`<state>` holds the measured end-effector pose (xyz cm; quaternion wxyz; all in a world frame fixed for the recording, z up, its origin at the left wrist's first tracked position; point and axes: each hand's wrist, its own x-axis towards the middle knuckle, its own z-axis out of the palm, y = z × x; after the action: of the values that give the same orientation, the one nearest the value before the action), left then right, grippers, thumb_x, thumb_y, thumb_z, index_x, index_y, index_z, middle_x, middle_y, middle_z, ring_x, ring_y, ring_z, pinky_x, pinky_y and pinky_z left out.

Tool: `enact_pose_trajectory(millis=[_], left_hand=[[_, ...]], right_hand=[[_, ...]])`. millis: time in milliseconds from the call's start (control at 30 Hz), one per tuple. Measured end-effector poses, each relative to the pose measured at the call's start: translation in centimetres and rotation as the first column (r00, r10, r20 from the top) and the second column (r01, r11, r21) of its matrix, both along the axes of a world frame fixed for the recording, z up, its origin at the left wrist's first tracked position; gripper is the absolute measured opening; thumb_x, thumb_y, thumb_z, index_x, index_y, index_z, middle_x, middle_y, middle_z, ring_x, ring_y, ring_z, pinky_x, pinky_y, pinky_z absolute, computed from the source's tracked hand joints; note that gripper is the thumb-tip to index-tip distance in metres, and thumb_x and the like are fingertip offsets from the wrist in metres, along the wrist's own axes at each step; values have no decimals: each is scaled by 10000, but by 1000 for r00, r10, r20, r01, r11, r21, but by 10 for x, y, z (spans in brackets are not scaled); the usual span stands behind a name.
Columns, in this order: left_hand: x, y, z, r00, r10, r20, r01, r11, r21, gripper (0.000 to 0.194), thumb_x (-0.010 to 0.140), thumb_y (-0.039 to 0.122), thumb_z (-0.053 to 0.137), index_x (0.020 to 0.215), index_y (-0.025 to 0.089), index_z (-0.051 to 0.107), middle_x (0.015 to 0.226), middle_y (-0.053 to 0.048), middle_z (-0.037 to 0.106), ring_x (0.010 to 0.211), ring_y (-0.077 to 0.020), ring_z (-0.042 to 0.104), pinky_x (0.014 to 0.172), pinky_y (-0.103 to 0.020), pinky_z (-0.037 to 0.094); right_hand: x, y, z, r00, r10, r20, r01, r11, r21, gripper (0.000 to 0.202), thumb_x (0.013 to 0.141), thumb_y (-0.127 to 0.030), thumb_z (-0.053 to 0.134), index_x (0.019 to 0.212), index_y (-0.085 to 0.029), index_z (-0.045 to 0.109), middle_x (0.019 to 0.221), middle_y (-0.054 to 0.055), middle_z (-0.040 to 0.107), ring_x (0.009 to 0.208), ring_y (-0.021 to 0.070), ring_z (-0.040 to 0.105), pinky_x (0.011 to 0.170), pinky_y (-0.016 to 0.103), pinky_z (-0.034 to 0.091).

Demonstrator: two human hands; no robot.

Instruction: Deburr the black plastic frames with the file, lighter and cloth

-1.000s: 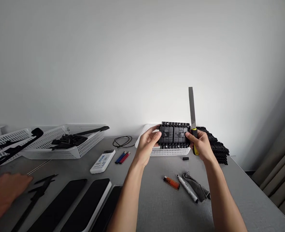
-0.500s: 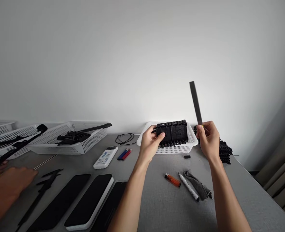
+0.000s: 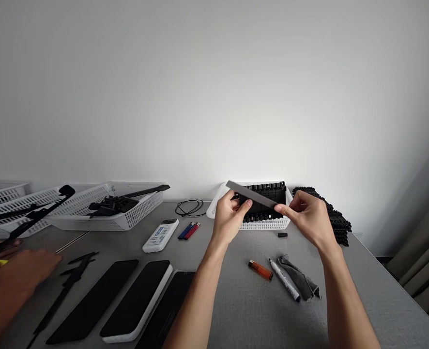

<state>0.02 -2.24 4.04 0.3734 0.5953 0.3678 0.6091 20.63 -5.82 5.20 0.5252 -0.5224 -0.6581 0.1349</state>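
My left hand point(image 3: 231, 215) is closed on the left end of a black plastic part point(image 3: 265, 211), a flat rectangle with rows of knobs along both long edges. The thumb lies on its face, and the part is held up in front of a white basket point(image 3: 212, 208). Pinched in my right hand point(image 3: 307, 213) is a flat grey file point(image 3: 254, 195), whose handle end is hidden by the fingers. The file slants across the front of the part, its far end over my left fingers. Whether it touches the part I cannot tell.
Stacked black parts point(image 3: 340, 225) lie at right. Nearer are an orange lighter point(image 3: 260, 270), a marker point(image 3: 284, 280), its cap point(image 3: 283, 235) and a grey cloth point(image 3: 299, 277). Phones, a white power bank point(image 3: 160, 235) and baskets stand left; another person's hand point(image 3: 25, 271) works there.
My right hand has swung the file from upright down to the left, across the black part. My left hand keeps its hold on the part. The view has shifted slightly.
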Motion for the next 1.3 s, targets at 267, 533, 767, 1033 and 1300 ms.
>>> enact_pose_trajectory(millis=[267,533,767,1033,1300], left_hand=[[1,-4,2,995,-46,88,48,999,-16,447,693,305,808,1085,139,671,831,-69,768,853,-214,715,843,-308,514],[0,-7,7,993,-6,115,10,999,-36,484,683,315,815,1106,139,658,786,-56,765,814,-203,714,808,-289,509],[-5,-6,4,995,19,95,-18,1000,-10,457,701,328,803,1097,139,674,730,-43,758,778,-196,712,818,-295,508],[0,-9,7,996,20,89,-17,999,-41,461,695,297,792,1108,135,667,745,-48,759,797,-210,716,812,-310,515],[-6,-12,8,996,25,85,-23,1000,-18,505,711,341,794,1150,139,648,699,-34,750,747,-195,704,793,-306,507]], right_hand=[[-1,0,1,986,-122,117,123,992,-7,554,704,-695,708,589,-220,448,515,-18,493,475,105,374,425,246,262],[13,0,-1,991,-127,48,126,992,15,540,713,-675,715,584,-213,469,516,-20,487,468,97,358,406,238,247],[6,-4,3,986,-131,106,132,991,5,554,718,-698,697,578,-213,467,505,-15,491,461,97,358,406,239,249],[10,-12,5,990,-109,84,111,994,-13,536,736,-671,696,582,-212,467,505,-23,466,450,90,338,395,231,235],[20,-8,4,986,-154,62,156,987,-32,555,709,-696,703,568,-209,479,500,-20,474,452,94,348,386,233,232]])
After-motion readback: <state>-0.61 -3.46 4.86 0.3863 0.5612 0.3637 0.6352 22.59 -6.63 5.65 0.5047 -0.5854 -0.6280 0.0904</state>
